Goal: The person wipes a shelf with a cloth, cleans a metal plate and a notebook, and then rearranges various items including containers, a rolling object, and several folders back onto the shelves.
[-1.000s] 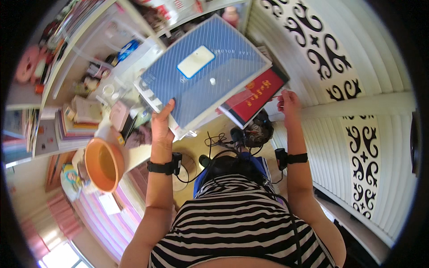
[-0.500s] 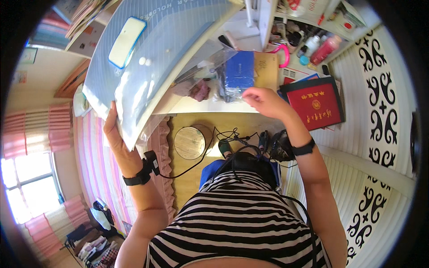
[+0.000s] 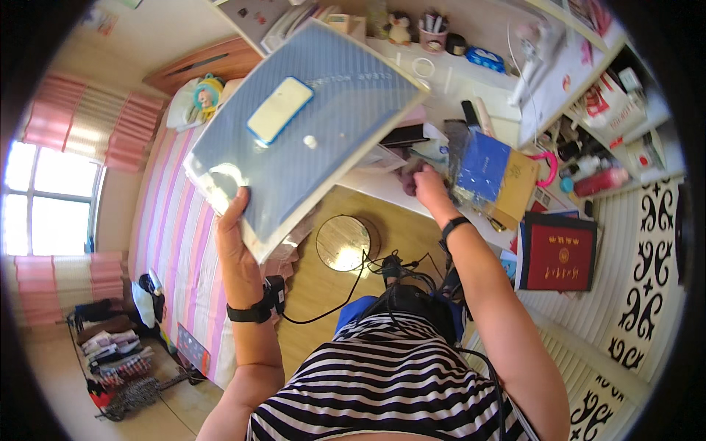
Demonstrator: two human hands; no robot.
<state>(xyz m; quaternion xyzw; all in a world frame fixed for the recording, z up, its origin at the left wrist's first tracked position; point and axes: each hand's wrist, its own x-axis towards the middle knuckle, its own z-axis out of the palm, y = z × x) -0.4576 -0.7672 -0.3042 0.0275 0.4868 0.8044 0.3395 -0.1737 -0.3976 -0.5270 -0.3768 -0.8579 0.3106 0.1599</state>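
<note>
My left hand (image 3: 237,239) grips the lower corner of a blue translucent document folder (image 3: 331,95), thumb on its front. The folder is tilted up, with a white label edged in blue on it. My right hand (image 3: 432,192) is closed at the near edge of the white desk, its fingertips on a small crumpled purple-brown cloth (image 3: 409,178). Part of that cloth is hidden by the fingers. Right beside this hand lie a blue booklet (image 3: 482,163) in plastic wrap and a tan envelope (image 3: 515,192).
Red certificate covers (image 3: 560,256) rest at the desk's right end. Bottles (image 3: 599,181) crowd a shelf beyond. A pen cup (image 3: 433,33) and a penguin toy (image 3: 398,28) stand at the back. To the left is a striped bed (image 3: 173,220); a round stool (image 3: 343,242) and cables are below.
My view has turned, so the bed and desk back show more. The folder now sits lower, still in my left hand. My right hand has come to the purple-brown cloth and closed on it.
</note>
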